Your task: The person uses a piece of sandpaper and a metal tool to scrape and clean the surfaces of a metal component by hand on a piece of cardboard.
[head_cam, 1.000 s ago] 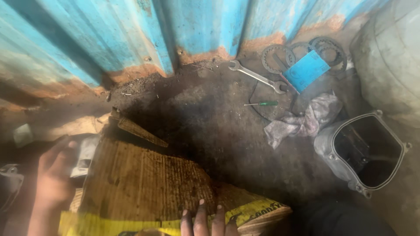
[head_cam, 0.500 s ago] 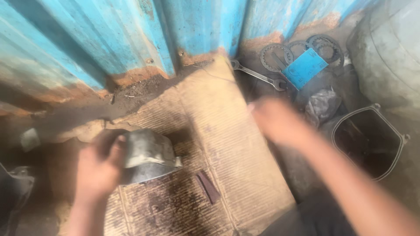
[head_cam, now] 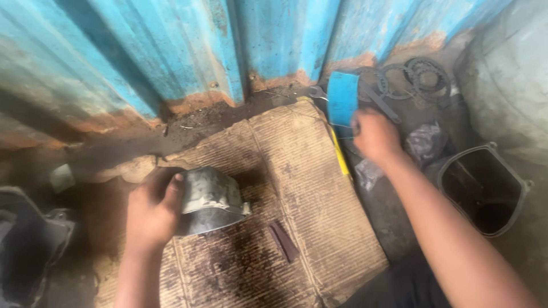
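1. Two hands are engaged: the left hand (head_cam: 149,212) is closed around a grey metal cover (head_cam: 210,199), thumb over its rim, and the part is held just above or against the cardboard sheet (head_cam: 297,171); contact cannot be judged
2. The right hand (head_cam: 374,136) is closed on a blue flat piece (head_cam: 343,100), gripped at its lower edge and raised upright near the corrugated wall (head_cam: 228,45)
3. Counted as done: the cardboard is laid flat on the dirt floor as a work surface, oil-stained toward the near edge, with the cover brought over it
4. A small dark strip (head_cam: 283,241) is seen lying loose on the cardboard, just right of the cover
5. Untouched so far: the wrench (head_cam: 317,92), the gaskets and rings (head_cam: 411,77) by the wall, the rag (head_cam: 425,140) and the open housing (head_cam: 484,188) at right
6. Judged early: no part is fitted to another yet, and the blue piece is well apart from the cover
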